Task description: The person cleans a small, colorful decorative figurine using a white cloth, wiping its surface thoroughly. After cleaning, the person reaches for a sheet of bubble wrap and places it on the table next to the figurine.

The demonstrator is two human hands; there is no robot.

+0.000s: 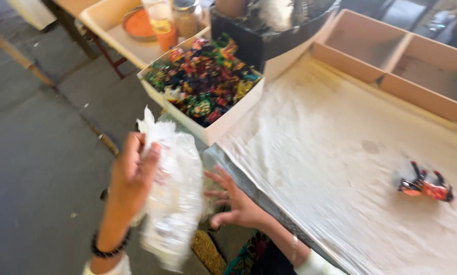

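The worktop [330, 147], the biggest thing in view, is covered with a pale creased sheet and runs from the lower middle up to the right. At its far right edge stands a shallow pale wooden tray [391, 61] split into two compartments. At the worktop's near-left corner sits one white cardboard box [223, 119], open on top and heaped with small sweets [203, 76] in shiny red, green, gold and dark wrappers, too many and too blurred to count. Behind it lies another pale tray [106, 20] carrying a round orange-filled dish [139, 23], a clear cup [162, 23] with orange at the bottom and a glass jar [187, 18] of brownish stuff. The clear crinkled plastic bag [175, 203], whitish and blurred, hangs off the worktop's left edge, above the grey floor [40, 153]. The left hand [131, 175], with a dark bead bracelet at the wrist, is closed round the bag's side near its top. The right hand [233, 201] is spread open, fingers touching the bag's other side. Two red-and-dark wrapped sweets [426, 187] lie together alone on the sheet at the right.
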